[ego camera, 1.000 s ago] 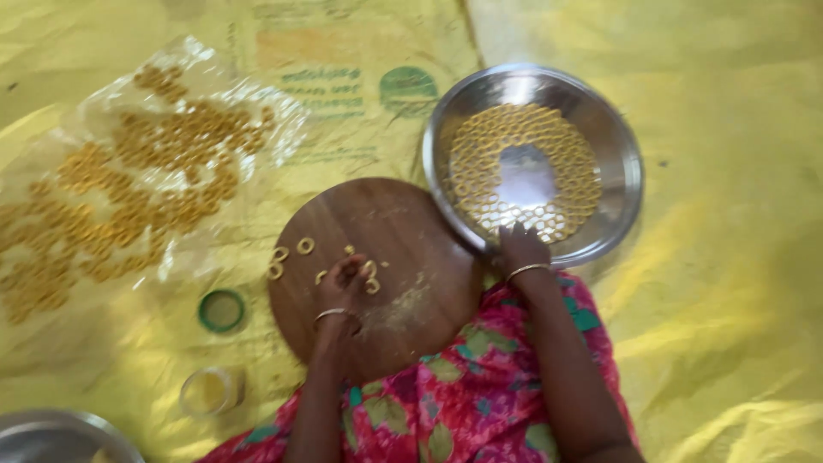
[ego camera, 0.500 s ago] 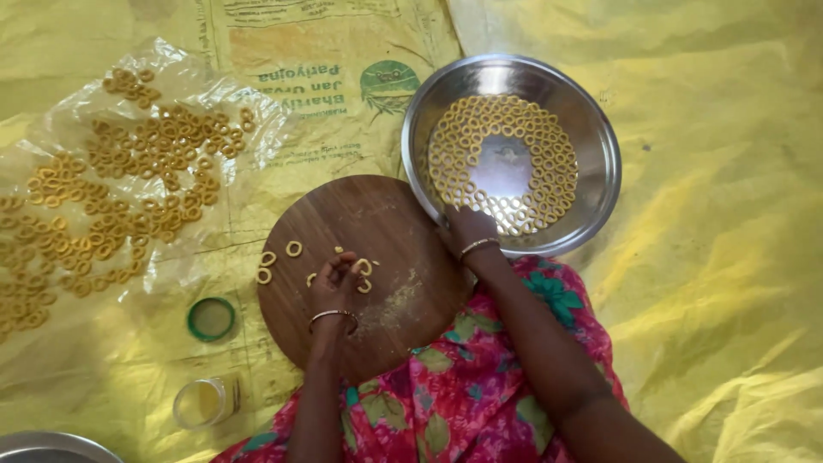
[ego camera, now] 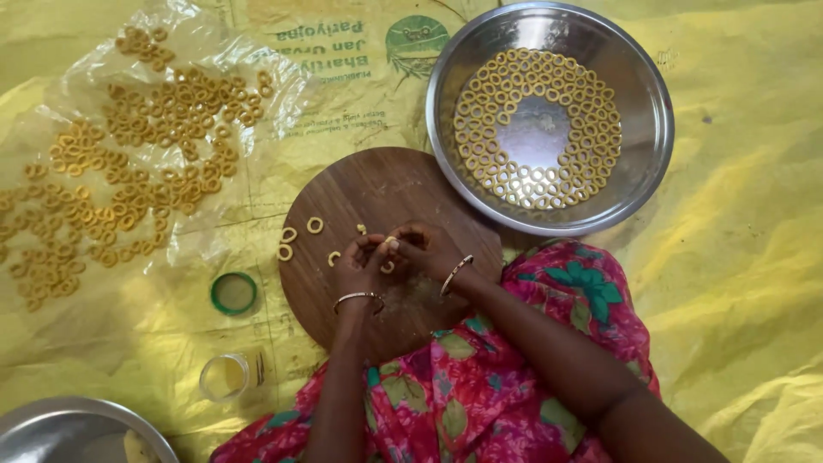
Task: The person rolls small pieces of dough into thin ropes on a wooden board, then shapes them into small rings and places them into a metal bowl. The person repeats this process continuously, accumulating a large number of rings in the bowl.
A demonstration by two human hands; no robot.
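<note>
My left hand [ego camera: 358, 267] and my right hand [ego camera: 426, 249] meet over a round wooden board [ego camera: 377, 193], fingertips pinched together on a small piece of yellow dough [ego camera: 388, 243]. A few finished dough rings [ego camera: 300, 237] lie on the board to the left of my hands. Beyond the board to the right stands a steel bowl [ego camera: 651, 129] with several dough rings [ego camera: 480, 94] laid in circles around its bottom.
A clear plastic sheet [ego camera: 283, 77] at the left carries several more rings [ego camera: 137, 189]. A green lid [ego camera: 233, 293] and a small glass jar [ego camera: 225, 377] sit left of the board. Another steel dish [ego camera: 77, 424] shows at the bottom left. Yellow sheeting [ego camera: 737, 283] covers the floor.
My right hand has come back from the steel bowl's rim to the board and joined my left hand on the dough. The camera view has shifted closer.
</note>
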